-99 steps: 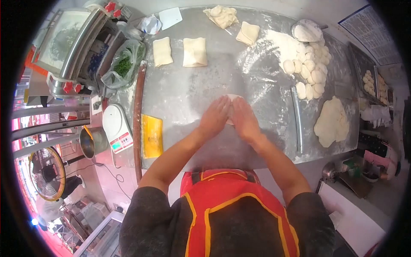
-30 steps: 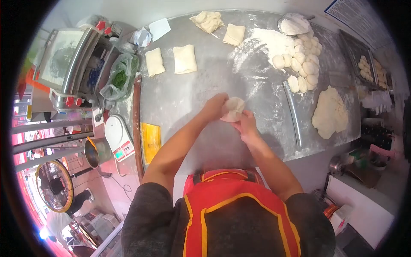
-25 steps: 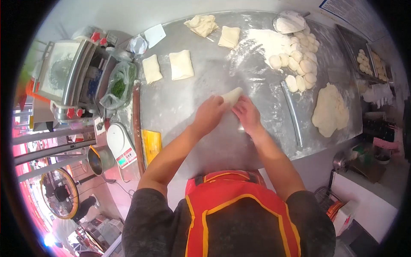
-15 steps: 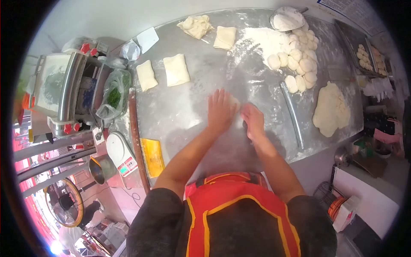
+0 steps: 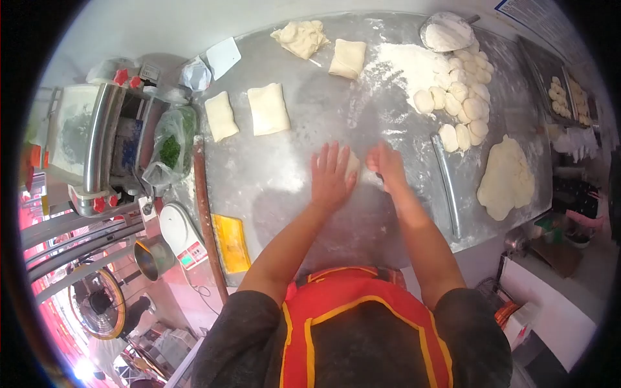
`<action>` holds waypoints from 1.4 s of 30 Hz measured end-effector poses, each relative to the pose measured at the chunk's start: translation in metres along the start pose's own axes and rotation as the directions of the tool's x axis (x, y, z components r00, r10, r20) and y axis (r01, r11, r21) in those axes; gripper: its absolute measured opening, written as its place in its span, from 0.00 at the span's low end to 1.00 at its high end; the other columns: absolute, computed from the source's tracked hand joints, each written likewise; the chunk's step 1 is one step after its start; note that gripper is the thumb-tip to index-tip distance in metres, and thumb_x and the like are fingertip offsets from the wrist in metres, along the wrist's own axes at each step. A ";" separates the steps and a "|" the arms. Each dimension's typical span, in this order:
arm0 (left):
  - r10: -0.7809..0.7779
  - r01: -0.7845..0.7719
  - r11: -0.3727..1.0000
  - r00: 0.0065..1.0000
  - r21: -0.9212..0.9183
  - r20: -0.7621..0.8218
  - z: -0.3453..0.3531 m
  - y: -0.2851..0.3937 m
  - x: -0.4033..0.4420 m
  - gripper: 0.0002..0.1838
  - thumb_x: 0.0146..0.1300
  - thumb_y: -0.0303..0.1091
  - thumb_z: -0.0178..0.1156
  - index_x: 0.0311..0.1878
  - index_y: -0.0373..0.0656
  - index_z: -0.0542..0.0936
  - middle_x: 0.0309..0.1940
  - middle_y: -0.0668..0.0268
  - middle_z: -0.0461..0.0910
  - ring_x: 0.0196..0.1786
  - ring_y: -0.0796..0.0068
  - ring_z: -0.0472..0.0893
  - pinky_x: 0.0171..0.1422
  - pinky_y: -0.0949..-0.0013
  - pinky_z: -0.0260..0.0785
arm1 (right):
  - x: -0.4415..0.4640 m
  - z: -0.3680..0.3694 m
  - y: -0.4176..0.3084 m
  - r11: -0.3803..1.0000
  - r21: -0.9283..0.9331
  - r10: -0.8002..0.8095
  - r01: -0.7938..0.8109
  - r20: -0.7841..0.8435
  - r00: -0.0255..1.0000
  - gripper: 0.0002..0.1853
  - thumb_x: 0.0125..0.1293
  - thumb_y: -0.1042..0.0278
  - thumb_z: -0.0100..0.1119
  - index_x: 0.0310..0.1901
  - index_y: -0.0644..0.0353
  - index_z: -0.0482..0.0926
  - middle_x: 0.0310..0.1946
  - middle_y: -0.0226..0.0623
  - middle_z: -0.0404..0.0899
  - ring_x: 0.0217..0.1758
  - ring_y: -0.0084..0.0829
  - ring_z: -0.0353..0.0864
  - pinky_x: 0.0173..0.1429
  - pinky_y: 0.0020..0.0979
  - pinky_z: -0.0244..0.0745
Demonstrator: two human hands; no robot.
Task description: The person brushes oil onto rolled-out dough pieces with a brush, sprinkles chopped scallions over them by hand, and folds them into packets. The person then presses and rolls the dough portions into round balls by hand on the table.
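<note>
My left hand lies flat, fingers stretched out, on the floured metal worktop. A small pale piece of dough shows at its right side, partly hidden by the fingers. Just right of that dough, my right hand is closed. A dark edge shows by its fingers, but what it holds, if anything, is hidden. Folded dough slabs, one wide and one narrow, lie beyond my left hand. Farther back are another folded slab and a rough dough lump.
Many dough balls sit in flour at the back right, near a flour scoop. A metal rod and flat dough sheet lie right. On the left are a wooden rolling pin, yellow scraper, scale and dough roller machine.
My right hand has moved slightly away and upward, right of the dough. More of the dough piece shows beside my left hand, which remains flat. The whole view has shifted slightly.
</note>
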State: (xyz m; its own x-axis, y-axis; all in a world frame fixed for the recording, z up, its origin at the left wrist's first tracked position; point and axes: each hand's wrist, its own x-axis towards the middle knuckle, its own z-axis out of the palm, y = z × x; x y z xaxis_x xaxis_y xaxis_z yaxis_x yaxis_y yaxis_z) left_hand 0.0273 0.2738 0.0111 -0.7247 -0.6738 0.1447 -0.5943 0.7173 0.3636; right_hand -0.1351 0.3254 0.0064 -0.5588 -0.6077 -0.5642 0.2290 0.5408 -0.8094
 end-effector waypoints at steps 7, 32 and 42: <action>-0.017 0.017 1.000 0.999 0.017 0.038 -0.010 0.005 0.003 0.34 0.61 0.49 0.54 0.70 0.48 0.61 0.72 0.55 0.54 0.74 0.49 0.50 0.73 0.40 0.38 | 0.035 0.037 0.018 0.931 -0.357 -0.060 0.073 0.046 0.997 0.20 0.68 0.53 0.44 0.44 0.62 0.79 0.35 0.55 0.80 0.45 0.51 0.79 0.50 0.45 0.72; -0.444 0.491 0.754 0.870 -0.435 0.213 -0.018 -0.028 -0.054 0.22 0.59 0.34 0.60 0.56 0.35 0.73 0.44 0.54 0.80 0.49 0.64 0.80 0.53 0.64 0.72 | -0.062 0.040 0.011 0.236 -0.666 -0.758 0.707 0.329 0.563 0.16 0.60 0.59 0.58 0.41 0.64 0.77 0.38 0.46 0.77 0.43 0.48 0.73 0.50 0.48 0.65; -0.373 0.467 0.795 0.880 -0.388 0.296 -0.035 0.015 -0.042 0.22 0.60 0.32 0.58 0.57 0.33 0.72 0.49 0.51 0.77 0.51 0.60 0.79 0.55 0.63 0.71 | -0.095 0.021 0.026 0.463 -0.697 -0.695 0.547 0.098 0.713 0.26 0.62 0.61 0.55 0.59 0.66 0.66 0.55 0.54 0.69 0.59 0.53 0.64 0.64 0.47 0.57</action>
State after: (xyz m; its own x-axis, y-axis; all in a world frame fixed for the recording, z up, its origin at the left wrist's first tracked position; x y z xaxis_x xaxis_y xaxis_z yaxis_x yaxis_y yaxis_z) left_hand 0.0610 0.3062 0.0426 -0.5189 -0.8075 -0.2804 -0.6756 0.1865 0.7133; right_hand -0.0596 0.3845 0.0358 -0.4790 -0.8659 0.1439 -0.7554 0.3231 -0.5701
